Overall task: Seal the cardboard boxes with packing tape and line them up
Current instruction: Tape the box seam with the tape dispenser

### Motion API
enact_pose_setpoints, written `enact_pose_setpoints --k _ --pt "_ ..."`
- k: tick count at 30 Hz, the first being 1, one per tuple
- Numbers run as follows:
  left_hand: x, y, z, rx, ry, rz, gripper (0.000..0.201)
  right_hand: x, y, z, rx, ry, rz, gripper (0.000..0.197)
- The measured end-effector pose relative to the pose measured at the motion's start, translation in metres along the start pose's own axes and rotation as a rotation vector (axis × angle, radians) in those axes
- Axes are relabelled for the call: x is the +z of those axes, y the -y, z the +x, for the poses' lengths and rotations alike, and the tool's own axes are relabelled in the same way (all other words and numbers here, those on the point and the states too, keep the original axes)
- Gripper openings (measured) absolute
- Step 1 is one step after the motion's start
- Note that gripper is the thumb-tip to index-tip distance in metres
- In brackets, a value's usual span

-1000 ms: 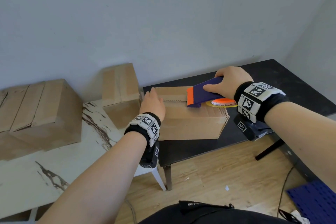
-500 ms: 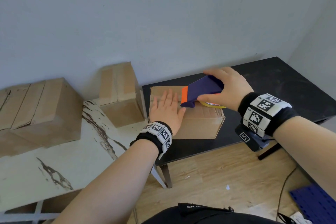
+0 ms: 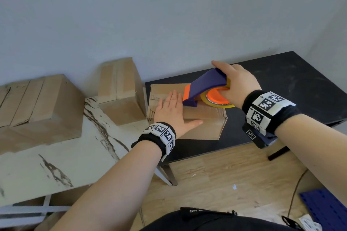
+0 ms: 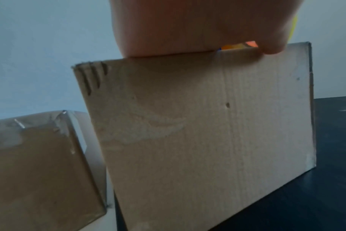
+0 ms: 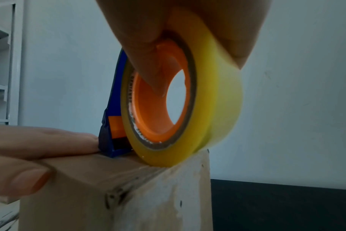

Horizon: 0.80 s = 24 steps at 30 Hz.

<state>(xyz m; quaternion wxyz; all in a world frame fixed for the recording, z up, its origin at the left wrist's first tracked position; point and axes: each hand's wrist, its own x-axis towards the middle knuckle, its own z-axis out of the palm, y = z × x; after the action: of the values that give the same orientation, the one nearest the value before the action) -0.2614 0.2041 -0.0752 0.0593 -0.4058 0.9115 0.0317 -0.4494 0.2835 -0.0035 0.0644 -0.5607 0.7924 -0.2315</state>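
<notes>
A cardboard box (image 3: 202,129) stands on the black table (image 3: 293,88); its front face fills the left wrist view (image 4: 198,132). My left hand (image 3: 171,112) lies flat on the box top with straight fingers, thumb over the front edge (image 5: 30,179). My right hand (image 3: 237,84) grips a tape dispenser (image 3: 206,84) with a blue body, orange hub and yellowish tape roll (image 5: 213,93). The thumb sits inside the orange hub. The dispenser's nose rests on the box top beside my left fingers, and the roll touches the top near the box's right end.
Two taped cardboard boxes, a large one (image 3: 37,107) and a smaller one (image 3: 122,90), stand on the white marbled table (image 3: 47,165) to the left. A wall runs behind both tables. A blue panel (image 3: 326,210) and a cable lie on the wooden floor.
My left hand went from the box's left end to lie flat on its top. My right hand tilted the dispenser up, nose down on the box.
</notes>
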Motion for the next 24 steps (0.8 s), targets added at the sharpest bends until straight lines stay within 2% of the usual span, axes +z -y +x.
enact_pose_setpoints --k 8,16,21,24 --pt "0.002 0.001 0.002 0.011 -0.003 0.023 0.104 -0.007 -0.016 -0.001 -0.041 0.032 0.081 0.067" --pt "-0.001 0.000 0.004 0.003 0.037 0.056 0.103 -0.027 -0.046 -0.010 -0.073 0.080 0.082 0.071" --pt "-0.004 -0.003 0.004 -0.014 0.071 0.087 0.101 -0.045 -0.080 -0.019 -0.014 0.003 0.108 0.070" --pt "-0.008 -0.004 0.003 -0.022 0.106 0.098 0.101 -0.036 -0.085 -0.024 -0.021 0.002 0.125 0.069"
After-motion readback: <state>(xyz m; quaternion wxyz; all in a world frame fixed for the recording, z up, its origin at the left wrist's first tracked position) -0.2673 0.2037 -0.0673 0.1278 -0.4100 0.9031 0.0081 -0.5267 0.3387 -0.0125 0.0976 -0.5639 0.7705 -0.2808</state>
